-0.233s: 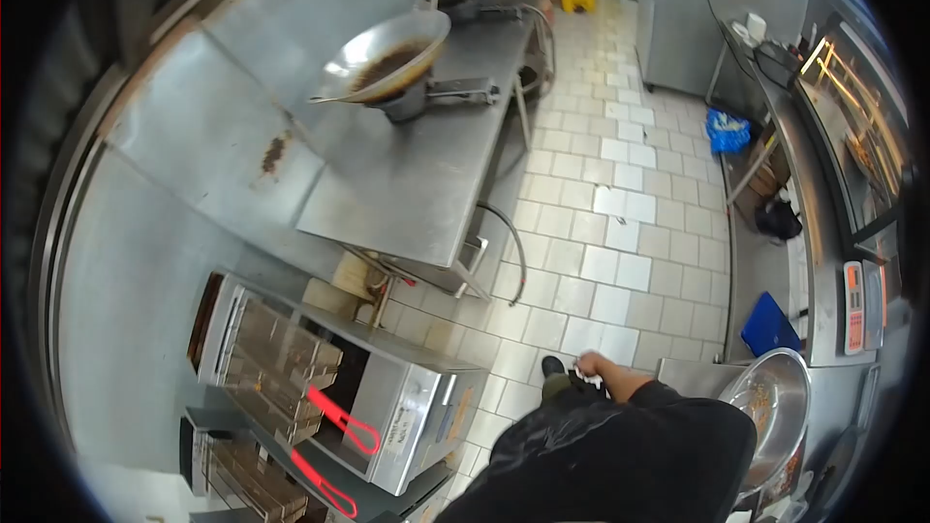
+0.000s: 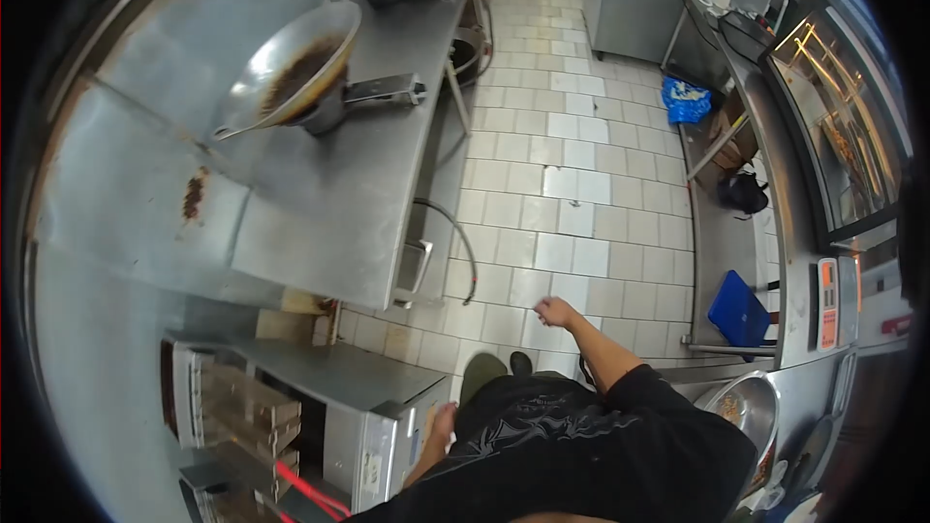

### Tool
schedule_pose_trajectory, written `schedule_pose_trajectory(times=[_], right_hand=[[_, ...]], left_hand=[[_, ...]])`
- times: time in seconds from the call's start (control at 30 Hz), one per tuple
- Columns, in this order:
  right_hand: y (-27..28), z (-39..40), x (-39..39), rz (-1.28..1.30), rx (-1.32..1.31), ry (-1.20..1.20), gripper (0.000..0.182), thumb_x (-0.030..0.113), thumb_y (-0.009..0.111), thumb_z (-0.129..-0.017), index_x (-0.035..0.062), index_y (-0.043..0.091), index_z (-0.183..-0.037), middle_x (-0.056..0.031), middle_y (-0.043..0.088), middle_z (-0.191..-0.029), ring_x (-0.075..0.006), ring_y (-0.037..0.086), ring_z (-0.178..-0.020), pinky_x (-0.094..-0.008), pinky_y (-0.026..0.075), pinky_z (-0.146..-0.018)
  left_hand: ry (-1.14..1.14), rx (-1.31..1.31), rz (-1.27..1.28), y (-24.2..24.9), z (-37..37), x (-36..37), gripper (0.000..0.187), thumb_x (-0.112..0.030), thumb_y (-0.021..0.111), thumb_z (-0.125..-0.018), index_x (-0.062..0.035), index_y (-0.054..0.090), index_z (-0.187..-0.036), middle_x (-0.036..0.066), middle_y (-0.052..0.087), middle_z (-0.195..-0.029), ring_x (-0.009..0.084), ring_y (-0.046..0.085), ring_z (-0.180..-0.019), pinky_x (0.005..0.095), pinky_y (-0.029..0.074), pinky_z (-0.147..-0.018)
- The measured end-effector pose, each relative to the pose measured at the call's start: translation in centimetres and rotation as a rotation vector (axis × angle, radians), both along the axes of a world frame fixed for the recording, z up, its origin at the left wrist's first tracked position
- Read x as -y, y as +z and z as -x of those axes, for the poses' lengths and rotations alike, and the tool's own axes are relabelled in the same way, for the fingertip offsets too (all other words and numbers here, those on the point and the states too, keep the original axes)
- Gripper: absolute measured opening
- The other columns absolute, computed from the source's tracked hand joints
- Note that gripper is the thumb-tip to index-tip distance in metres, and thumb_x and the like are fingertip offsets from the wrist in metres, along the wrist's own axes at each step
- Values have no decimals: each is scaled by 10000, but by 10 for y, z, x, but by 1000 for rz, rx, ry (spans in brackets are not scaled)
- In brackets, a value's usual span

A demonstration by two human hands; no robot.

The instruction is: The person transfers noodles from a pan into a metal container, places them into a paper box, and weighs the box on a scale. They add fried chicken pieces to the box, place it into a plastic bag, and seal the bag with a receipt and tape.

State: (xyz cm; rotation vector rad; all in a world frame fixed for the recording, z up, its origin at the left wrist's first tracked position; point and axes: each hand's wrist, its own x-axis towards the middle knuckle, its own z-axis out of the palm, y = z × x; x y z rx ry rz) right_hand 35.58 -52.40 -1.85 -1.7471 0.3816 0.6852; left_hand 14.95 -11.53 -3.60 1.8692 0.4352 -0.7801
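My right hand [image 2: 555, 312] is in front of my body over the tiled floor [image 2: 572, 223], its fingers curled together; whatever is inside them, if anything, is too small to make out. Low on the left, my left hand [image 2: 441, 423] hangs beside the fryer [image 2: 368, 368], fingers bent around something small and white that I cannot make out. Neither hand touches the steel table [image 2: 329, 232], where a large wok [image 2: 300, 63] with brown residue rests on a burner.
Red-handled fryer baskets [image 2: 315, 494] are at the lower left. A hose [image 2: 465, 242] curves onto the floor beside the table. On the right are a counter with a scale [image 2: 827, 302], a blue board [image 2: 739, 310], a metal bowl [image 2: 760, 405] and a glass display case [image 2: 838, 136].
The view has shifted, with the table and wok now nearer and farther left. My right arm reaches farther forward, and my left hand has come into view.
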Motion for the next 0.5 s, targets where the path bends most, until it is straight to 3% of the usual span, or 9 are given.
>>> schedule_pose_trajectory(times=[0.03, 0.07, 0.13, 0.27, 0.3, 0.33, 0.37, 0.43, 0.5], right_hand=[[7, -28, 13, 7, 69, -36, 291, 264, 564, -868, -18, 636, -881, -98, 641, -694, -173, 611, -590, -319, 507, -562], [8, -51, 27, 18, 47, -44, 291, 264, 564, -868, -18, 636, -881, -98, 641, -694, -173, 611, -590, -319, 507, -562], [5, -108, 51, -4, 61, -229, 283, 258, 555, -874, -13, 636, -881, -102, 638, -702, -171, 612, -604, -315, 505, -567], [-44, -170, 132, 91, -46, -184, 258, 255, 552, -912, 3, 609, -923, -95, 631, -744, -170, 599, -586, -302, 495, -533], [-98, -171, 171, 458, 80, 162, 279, 267, 559, -902, -6, 614, -925, -109, 642, -729, -176, 608, -572, -303, 495, -525], [-116, -167, 192, 339, -4, -32, 305, 292, 561, -894, -5, 623, -924, -125, 651, -725, -192, 621, -577, -321, 508, -535], [-69, -172, 201, 149, -227, -333, 305, 295, 553, -899, 5, 618, -968, -133, 655, -762, -207, 627, -596, -331, 518, -542], [-22, -172, 237, 65, -397, -561, 277, 236, 557, -896, 9, 584, -1054, -132, 640, -813, -202, 607, -595, -322, 518, -528], [2, -163, 272, -3, -377, -841, 253, 217, 553, -893, 19, 583, -1047, -105, 605, -753, -185, 579, -561, -319, 508, -513]], left_hand=[[237, -162, 161, -8, -34, 13, 424, -338, 513, -915, -46, 592, -1212, 74, 630, -1109, 216, 569, -1044, 322, 429, -859], [335, -249, 322, -31, -61, 19, 451, -383, 524, -923, -66, 580, -1239, 67, 625, -1133, 195, 579, -1043, 311, 460, -833], [338, -303, 417, -16, -132, 55, 460, -414, 516, -933, -103, 567, -1269, 88, 623, -1190, 202, 598, -1048, 334, 475, -874], [383, -390, 581, 42, -284, 139, 455, -435, 512, -935, -126, 575, -1262, 105, 624, -1219, 215, 618, -1027, 372, 483, -909], [411, -467, 493, 48, -327, 152, 458, -422, 511, -934, -109, 572, -1262, 127, 633, -1203, 237, 624, -1024, 378, 482, -922], [433, -532, 414, 50, -378, 173, 460, -410, 510, -933, -93, 570, -1262, 150, 643, -1186, 259, 631, -1021, 385, 481, -936], [415, -535, 436, 23, -407, 192, 460, -410, 510, -933, -93, 570, -1262, 150, 643, -1186, 259, 631, -1021, 385, 481, -936], [-122, -428, 227, -20, -512, 192, 406, -359, 546, -911, -59, 586, -1182, 143, 658, -1108, 262, 647, -941, 390, 504, -834], [-663, -265, 6, -58, -628, 188, 355, -308, 581, -889, -25, 603, -1103, 137, 672, -1030, 266, 662, -861, 395, 527, -733]])
